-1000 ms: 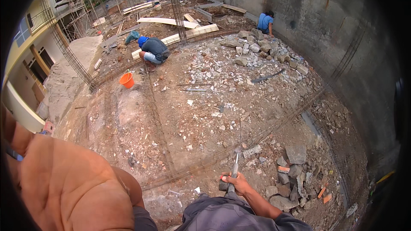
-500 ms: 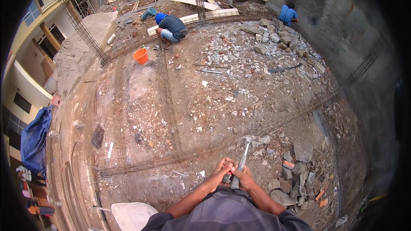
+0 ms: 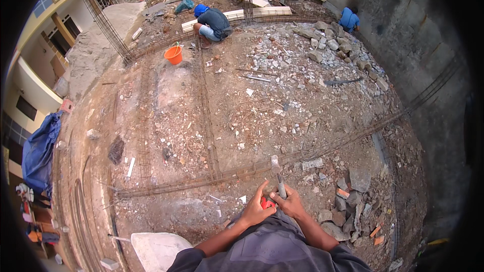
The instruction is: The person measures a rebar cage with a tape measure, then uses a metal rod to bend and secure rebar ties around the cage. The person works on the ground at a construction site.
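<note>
My right hand is closed around the grey handle of a hammer. The hammer's head points away from me, over the bar cage on the ground. Close beside it, my left hand grips a small red object, partly hidden by the fingers, so its kind does not show. Both hands meet in front of my dark shirt, with their fingertips near each other.
A rebar cage crosses the ground ahead. Broken stones lie to the right, and a white tub-like thing at lower left. Farther off are an orange bucket, a crouching person in a blue helmet and another person in blue.
The hammer has turned in my right hand, its head swinging left and nearer. The red object between my hands shows more. The whole view has shifted slightly.
</note>
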Action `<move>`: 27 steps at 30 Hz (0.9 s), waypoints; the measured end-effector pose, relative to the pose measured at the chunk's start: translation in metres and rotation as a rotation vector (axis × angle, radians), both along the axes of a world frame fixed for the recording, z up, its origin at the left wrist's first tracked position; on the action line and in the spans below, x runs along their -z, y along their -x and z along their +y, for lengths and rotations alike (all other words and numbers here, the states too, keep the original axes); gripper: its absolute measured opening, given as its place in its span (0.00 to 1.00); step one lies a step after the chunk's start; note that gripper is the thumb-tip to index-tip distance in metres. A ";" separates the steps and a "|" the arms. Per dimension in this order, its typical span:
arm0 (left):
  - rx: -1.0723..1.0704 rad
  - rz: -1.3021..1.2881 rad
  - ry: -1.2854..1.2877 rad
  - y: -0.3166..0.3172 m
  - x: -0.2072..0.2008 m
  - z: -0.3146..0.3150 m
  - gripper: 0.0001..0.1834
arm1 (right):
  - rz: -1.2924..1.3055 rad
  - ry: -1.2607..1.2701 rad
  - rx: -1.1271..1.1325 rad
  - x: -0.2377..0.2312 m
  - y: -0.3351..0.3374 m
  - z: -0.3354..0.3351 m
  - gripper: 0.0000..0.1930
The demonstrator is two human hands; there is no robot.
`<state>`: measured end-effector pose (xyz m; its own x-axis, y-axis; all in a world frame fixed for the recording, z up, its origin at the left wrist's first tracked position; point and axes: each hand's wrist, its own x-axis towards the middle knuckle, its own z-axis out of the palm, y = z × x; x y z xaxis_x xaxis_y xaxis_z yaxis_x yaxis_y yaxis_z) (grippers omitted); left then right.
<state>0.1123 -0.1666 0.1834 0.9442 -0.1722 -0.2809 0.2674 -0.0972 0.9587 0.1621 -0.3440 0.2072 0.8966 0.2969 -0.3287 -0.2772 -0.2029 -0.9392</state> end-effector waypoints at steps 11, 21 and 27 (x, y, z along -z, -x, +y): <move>0.119 0.206 -0.314 0.014 0.018 0.045 0.33 | 0.090 0.053 -0.022 -0.016 0.010 0.000 0.10; 0.211 0.363 -0.458 0.064 0.110 0.140 0.30 | 0.031 -0.059 0.587 -0.103 -0.065 -0.144 0.07; 0.408 0.563 -0.293 0.061 0.123 0.156 0.21 | -0.036 -0.234 0.937 -0.076 -0.049 -0.196 0.11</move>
